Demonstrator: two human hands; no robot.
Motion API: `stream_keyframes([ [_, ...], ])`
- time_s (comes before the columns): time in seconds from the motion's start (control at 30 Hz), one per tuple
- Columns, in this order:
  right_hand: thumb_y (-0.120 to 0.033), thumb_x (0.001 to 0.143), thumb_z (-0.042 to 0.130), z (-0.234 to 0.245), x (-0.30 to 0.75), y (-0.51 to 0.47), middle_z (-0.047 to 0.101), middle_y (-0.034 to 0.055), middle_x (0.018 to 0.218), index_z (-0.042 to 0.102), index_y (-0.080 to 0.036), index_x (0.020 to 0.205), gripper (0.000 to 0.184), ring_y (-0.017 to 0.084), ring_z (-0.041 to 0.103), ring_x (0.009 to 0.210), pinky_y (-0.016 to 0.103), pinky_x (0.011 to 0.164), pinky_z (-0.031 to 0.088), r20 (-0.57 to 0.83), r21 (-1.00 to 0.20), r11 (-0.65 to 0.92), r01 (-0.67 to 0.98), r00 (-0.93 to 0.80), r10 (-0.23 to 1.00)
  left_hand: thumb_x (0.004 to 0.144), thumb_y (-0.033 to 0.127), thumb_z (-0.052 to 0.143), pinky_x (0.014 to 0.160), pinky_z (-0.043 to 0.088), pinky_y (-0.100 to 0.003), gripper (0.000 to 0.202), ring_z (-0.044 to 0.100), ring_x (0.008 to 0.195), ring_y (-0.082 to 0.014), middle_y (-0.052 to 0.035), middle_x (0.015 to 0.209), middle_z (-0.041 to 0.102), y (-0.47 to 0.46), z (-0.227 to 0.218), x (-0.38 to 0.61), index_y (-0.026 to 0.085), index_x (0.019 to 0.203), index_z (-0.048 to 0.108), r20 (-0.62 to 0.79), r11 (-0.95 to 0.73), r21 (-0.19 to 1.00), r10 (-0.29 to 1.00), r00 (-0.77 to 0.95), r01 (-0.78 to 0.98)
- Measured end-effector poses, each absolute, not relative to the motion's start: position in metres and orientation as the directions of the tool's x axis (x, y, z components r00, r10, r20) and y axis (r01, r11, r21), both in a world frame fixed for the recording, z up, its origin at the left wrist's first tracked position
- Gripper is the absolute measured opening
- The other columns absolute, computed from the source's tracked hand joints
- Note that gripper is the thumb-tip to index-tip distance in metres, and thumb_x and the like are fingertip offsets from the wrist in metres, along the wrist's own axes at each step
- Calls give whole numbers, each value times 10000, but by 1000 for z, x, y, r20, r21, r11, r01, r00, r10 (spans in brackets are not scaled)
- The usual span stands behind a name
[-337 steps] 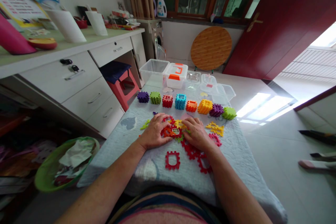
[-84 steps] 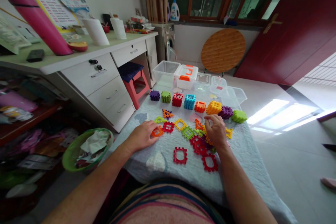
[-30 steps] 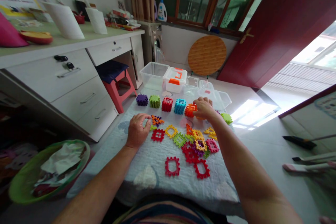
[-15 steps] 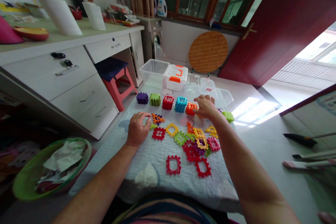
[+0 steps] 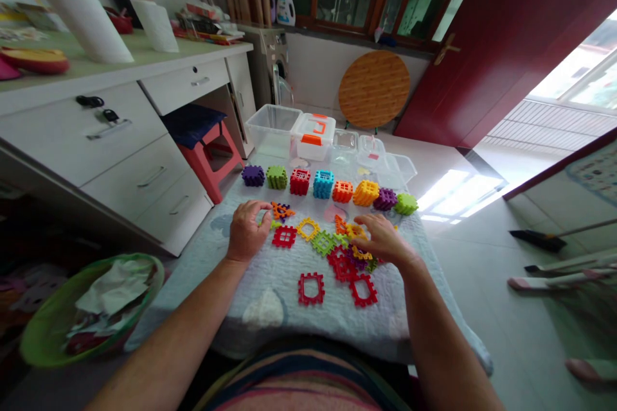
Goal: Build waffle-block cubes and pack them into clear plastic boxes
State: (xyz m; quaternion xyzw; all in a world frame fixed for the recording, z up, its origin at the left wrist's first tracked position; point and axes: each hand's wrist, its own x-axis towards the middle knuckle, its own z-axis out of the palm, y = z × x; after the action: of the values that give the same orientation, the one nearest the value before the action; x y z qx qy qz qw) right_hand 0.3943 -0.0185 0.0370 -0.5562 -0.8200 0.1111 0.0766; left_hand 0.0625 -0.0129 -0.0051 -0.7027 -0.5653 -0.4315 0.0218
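My left hand [image 5: 248, 229] rests on the cloth with thumb and forefinger apart, holding nothing. Beside its fingertips lie an orange triangular building piece [image 5: 283, 210] and a red window-shaped piece [image 5: 284, 237]. My right hand [image 5: 384, 239], fingers spread, hovers over the right part of a loose heap, its fingertips close to a yellow square piece [image 5: 355, 232]; contact is hard to tell. Also in the heap are a green piece [image 5: 323, 243] and red pieces [image 5: 341, 265]. Nearer me lie two red frames, one to the left [image 5: 311, 288] and one to the right [image 5: 363, 290].
Stacks of interlocking pieces form a row across the table, from a purple stack [image 5: 253, 175] to a green one [image 5: 406, 203]. Behind them stand clear plastic boxes, one with an orange-clipped lid [image 5: 313, 135]. A pink stool [image 5: 212, 160] and a green basket [image 5: 36, 327] are at left.
My right hand has drawn back toward me from the row of stacks to above the loose pieces, uncovering the yellow and purple stacks. The left hand stays about in place. The view has shifted slightly.
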Motion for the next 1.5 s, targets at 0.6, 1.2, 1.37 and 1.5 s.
stream_keyframes([
  [0.6,-412,729,715,17,392,-10,609,74,1104,594,-221,1160,487,245,543,1021,397,914,412,146,-470,326,820,-292,945,827,203,497,868,476,-396,116,604,892,-249,-67,878,670,-13,-5,65,197,859,608,599,-327,464,800,-21,823],
  [1.2,-349,754,741,35,402,-39,639,88,1087,643,-183,1098,395,262,549,1028,407,926,409,51,-415,408,813,-427,903,827,187,505,857,472,-373,111,615,883,-239,-60,885,676,-11,-9,65,194,869,607,608,-348,445,794,6,825],
  [1.37,-212,865,583,34,398,-43,671,80,1002,682,-194,983,155,220,590,964,355,892,418,51,-447,398,801,-421,905,833,184,510,841,475,-367,102,618,869,-236,-63,876,681,-11,-9,65,186,864,607,628,-373,429,778,25,823],
  [1.5,-238,910,500,37,397,-35,660,63,872,683,-192,870,192,190,593,835,312,781,429,139,-511,393,764,-378,915,837,186,511,841,476,-368,106,617,868,-236,-61,875,681,-11,-10,64,187,868,613,635,-376,431,772,20,820],
])
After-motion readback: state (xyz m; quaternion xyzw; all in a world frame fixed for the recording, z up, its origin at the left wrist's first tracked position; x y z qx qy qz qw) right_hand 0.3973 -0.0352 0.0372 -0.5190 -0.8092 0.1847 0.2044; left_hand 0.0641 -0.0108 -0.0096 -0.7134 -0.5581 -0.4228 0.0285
